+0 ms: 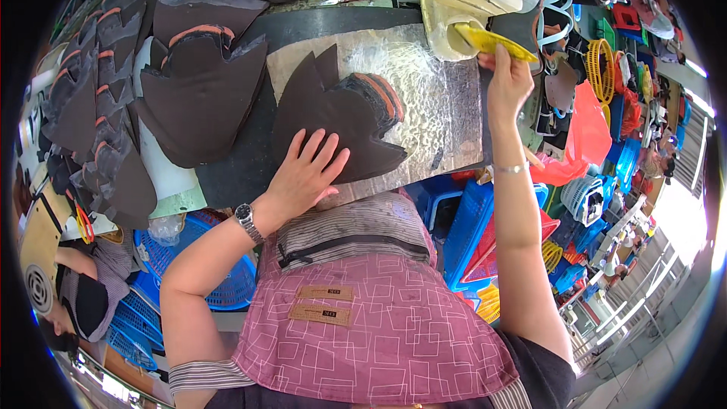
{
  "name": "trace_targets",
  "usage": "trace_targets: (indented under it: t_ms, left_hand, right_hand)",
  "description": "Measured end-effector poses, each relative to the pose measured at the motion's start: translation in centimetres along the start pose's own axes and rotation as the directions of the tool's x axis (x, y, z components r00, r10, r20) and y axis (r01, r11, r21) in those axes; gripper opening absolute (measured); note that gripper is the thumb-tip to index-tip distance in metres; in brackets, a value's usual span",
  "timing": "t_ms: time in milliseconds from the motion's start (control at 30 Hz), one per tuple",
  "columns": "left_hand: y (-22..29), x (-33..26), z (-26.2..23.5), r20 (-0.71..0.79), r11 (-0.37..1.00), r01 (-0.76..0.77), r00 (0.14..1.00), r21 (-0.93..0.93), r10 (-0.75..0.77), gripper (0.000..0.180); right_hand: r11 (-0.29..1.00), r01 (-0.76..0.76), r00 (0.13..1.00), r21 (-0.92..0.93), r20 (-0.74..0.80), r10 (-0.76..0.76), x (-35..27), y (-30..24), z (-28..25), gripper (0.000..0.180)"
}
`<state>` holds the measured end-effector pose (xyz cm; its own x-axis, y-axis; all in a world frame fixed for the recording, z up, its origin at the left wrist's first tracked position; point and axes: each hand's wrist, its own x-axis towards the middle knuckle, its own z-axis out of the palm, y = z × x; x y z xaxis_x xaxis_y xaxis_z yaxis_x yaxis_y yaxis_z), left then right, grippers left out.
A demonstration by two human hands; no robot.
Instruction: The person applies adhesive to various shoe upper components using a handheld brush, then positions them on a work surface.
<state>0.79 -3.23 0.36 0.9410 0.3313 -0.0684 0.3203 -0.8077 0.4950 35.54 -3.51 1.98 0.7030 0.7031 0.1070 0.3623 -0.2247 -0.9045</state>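
The left hand lies flat, palm down, fingers spread and pointing to the far side, its wrist bent and the bare forearm running back toward the near left with the elbow crooked. The right hand is raised farther off on the right, fingers pinched together, the bare forearm stretched nearly straight from the near right.
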Motion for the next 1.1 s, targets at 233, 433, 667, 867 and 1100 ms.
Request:
trace_targets:
  t_ms: [233, 433, 667, 867, 1100]
  left_hand:
    - [-0.3, -0.4, 0.2, -0.003, 0.998, -0.05, 0.999, 0.03, 0.051, 0.068]
    - [-0.6, -0.2, 0.2, -0.01, 0.997, -0.063, 0.998, 0.055, 0.064, 0.063]
    - [-0.8, -0.4, 0.3, -0.034, 0.995, -0.083, 0.996, 0.046, 0.084, 0.06]
    - [-0.2, -0.5, 0.1, -0.074, 0.993, -0.071, 0.994, 0.093, 0.078, 0.055]
    - [1.6, 1.1, 1.5, -0.143, 0.991, 0.056, 0.989, 0.125, -0.037, 0.044]
  right_hand:
    - [0.82, -0.319, 0.945, 0.475, 0.088, 0.316, -0.8, 3.1, -2.5, 0.016]
    - [0.99, -0.119, 0.709, -0.082, 0.691, 0.142, -7.3, -5.8, 5.8, 0.015]
    - [0.924, 0.339, 0.821, -0.175, 0.535, -0.2, -11.1, -3.4, 6.1, 0.025]
    - [0.969, -0.052, 0.889, -0.243, 0.431, 0.156, -14.0, -3.1, 0.3, 0.018]
    - [0.96, 0.214, 0.885, -0.183, 0.453, -0.111, -7.0, -6.8, 14.7, 0.015]
